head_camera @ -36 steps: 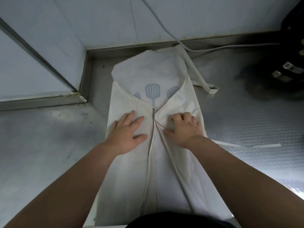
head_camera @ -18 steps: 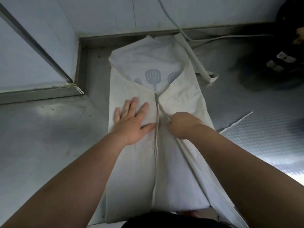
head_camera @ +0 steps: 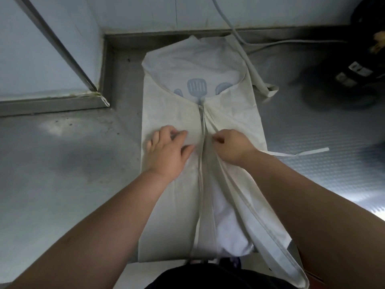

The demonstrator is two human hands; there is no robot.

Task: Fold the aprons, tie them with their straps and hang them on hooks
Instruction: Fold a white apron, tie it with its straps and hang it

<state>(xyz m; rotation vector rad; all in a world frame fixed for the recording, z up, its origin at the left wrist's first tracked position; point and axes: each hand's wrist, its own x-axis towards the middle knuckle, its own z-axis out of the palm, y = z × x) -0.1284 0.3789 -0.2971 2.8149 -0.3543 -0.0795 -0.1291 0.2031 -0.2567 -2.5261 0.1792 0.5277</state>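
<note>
A cream apron (head_camera: 170,215) with a blue spatula print lies lengthwise on a steel counter, its two sides folded in so the edges meet down the middle. My left hand (head_camera: 166,151) rests on the left flap, fingers partly curled into the cloth. My right hand (head_camera: 231,146) pinches the inner edge of the right flap beside the centre seam. That flap's lower part is lifted and hangs off the counter's near edge. One waist strap (head_camera: 300,152) trails out to the right. The neck strap (head_camera: 257,76) lies at the upper right.
The steel counter (head_camera: 68,174) meets a tiled wall at the back and a raised ledge (head_camera: 52,103) at the left. A grey cable (head_camera: 235,32) runs down the wall onto the counter. A dark bag (head_camera: 354,69) stands at the far right.
My right hand has pulled the right flap's edge toward me and lifted its lower part. My left hand slid toward me and its fingers curled. The waist strap shifted on the counter.
</note>
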